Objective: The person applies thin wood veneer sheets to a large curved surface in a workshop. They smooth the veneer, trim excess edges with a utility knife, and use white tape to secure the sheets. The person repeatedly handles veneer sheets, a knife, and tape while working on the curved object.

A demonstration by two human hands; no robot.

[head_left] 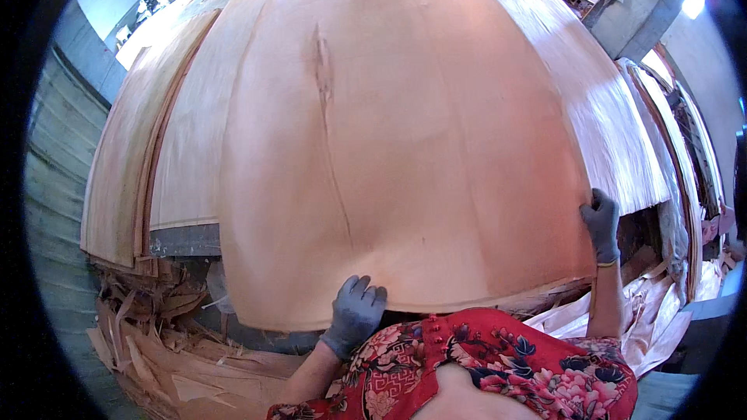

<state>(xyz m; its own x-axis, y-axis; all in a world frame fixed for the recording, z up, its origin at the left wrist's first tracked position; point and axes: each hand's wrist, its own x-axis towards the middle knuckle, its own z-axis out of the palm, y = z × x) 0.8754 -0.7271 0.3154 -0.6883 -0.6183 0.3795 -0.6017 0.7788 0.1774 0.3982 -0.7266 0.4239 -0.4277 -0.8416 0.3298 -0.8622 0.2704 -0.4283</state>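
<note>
A large, thin sheet of wood veneer (405, 163) stretches out in front of me, pale tan with a reddish tint toward its right side. A long dark split (325, 101) runs down its left half. My left hand (356, 316), in a grey glove, grips the near edge left of the middle, its fingers curled over the top. Farther right, my right hand (602, 227), gloved the same way, is closed on the sheet's right edge close to the near corner. The thumbs and undersides of the grips are hidden.
More veneer sheets (191, 155) lie in a stack at the left, and paler ones (599, 109) at the right. Torn veneer scraps (194, 365) heap up low on the left, others (646, 303) at the right. A concrete pillar (642, 12) stands at the far right.
</note>
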